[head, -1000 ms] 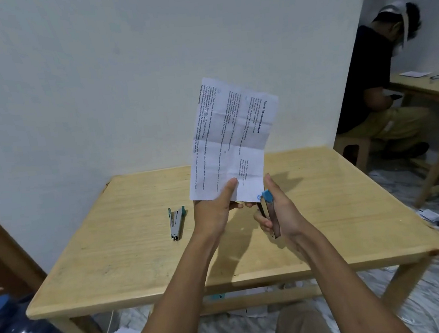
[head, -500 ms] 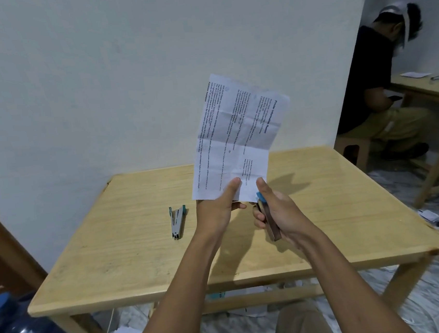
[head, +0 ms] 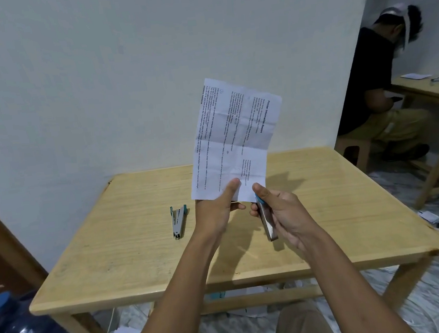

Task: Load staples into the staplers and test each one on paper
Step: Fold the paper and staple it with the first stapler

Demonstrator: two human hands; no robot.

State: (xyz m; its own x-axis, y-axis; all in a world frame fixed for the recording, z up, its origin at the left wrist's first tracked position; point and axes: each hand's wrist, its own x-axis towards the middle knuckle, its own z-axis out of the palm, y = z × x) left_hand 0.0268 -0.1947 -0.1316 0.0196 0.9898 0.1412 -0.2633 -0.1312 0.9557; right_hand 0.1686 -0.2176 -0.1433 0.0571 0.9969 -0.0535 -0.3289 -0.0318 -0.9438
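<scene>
Now the left grip (head: 215, 210) pinches the paper (head: 234, 137) upright by its lower edge, likely so the right grip (head: 280, 211), curled round a stapler (head: 269, 222), can bite the bottom corner; its heading reads "Printer Information Report", and a second stapler (head: 178, 220) lies on the tabletop (head: 141, 256).

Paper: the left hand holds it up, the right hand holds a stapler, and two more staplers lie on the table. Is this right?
Not quite: the head view shows only one loose stapler on the table, not two. The left hand holds the paper up; the right hand holds the other stapler.
</scene>
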